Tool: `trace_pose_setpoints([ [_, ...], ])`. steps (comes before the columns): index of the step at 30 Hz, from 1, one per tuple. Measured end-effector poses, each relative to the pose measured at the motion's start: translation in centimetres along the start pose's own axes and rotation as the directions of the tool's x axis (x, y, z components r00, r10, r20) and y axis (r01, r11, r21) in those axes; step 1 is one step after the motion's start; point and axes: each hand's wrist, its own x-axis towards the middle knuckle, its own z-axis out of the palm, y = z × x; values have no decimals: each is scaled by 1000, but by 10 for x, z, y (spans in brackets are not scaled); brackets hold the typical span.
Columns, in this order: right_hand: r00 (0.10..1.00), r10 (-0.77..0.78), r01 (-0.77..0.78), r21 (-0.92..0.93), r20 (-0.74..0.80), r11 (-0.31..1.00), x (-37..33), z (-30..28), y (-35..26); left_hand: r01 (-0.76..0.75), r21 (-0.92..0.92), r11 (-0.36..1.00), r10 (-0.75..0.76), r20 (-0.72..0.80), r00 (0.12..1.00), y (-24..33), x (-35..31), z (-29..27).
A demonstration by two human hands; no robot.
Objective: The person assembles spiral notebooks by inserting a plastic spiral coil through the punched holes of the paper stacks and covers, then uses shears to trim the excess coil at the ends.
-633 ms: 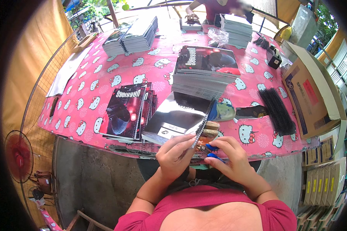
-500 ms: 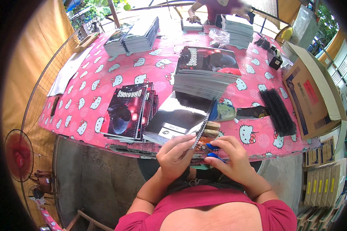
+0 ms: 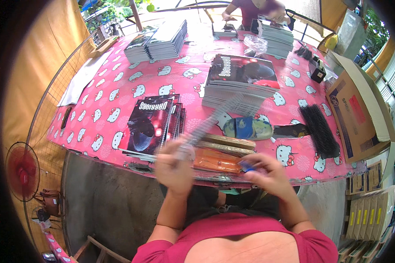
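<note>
My left hand (image 3: 174, 170), smeared by motion, grips a spiral-bound notebook (image 3: 213, 117) turned nearly edge-on and tilted up over the table's near edge. My right hand (image 3: 270, 176) is closed around blue-handled pliers (image 3: 246, 165); blur hides their jaws. Between the hands, at the table's edge, lie wooden bars (image 3: 228, 146) and an orange piece (image 3: 217, 160). Left of them sits a pile of dark-covered spiral notebooks (image 3: 147, 127). Beyond the held notebook stands a taller stack of similar dark-covered books (image 3: 243, 74).
Black binding coils (image 3: 319, 131) lie at right beside an open cardboard box (image 3: 357, 107). A blue and pale-green object (image 3: 248, 128) lies mid-table. More book stacks (image 3: 156, 46) stand at the back, where another person (image 3: 252, 15) works. A fan (image 3: 23, 172) is at left.
The notebook has lifted off the table and swung edge-on in my left hand, which moved left. It uncovers the wooden bars and orange piece. The pliers stay in my right hand.
</note>
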Motion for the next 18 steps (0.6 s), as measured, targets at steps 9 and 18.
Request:
trace_pose_setpoints([
  [9, 933, -143, -177, -766, -331, 618, -11, -95, 113, 435, 199, 878, -277, -531, 801, -118, 32, -168],
  [18, 792, 309, -423, -109, -526, 900, 208, -122, 63, 333, 380, 863, -152, -433, 888, -54, 52, -106],
])
